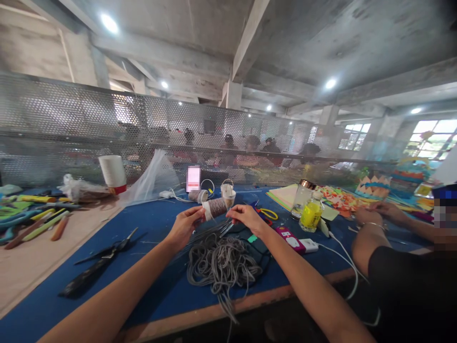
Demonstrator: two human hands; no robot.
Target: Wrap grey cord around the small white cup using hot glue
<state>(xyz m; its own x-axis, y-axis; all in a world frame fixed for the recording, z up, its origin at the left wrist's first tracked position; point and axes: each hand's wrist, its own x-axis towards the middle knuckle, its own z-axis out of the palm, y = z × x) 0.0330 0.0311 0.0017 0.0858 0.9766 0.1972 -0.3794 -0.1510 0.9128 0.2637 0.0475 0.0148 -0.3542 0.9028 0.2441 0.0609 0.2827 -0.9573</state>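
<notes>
Looking out from a head-worn camera, we faced forward and tilted down over a blue tabletop (160, 297) in one wide view. The left hand (187, 224) and right hand (248, 219) lay close before us, just below mid-frame, with our forearms (123, 288) reaching in from the bottom edge. Farther off, we saw a perforated metal screen (89, 114) and, overhead, a concrete ceiling (200, 47). A co-worker's dark sleeve (403, 286) came near us at lower right.

Stacked white paper cups (112, 171), yellow bottle (311, 215), perforated screen (71, 116)
</notes>
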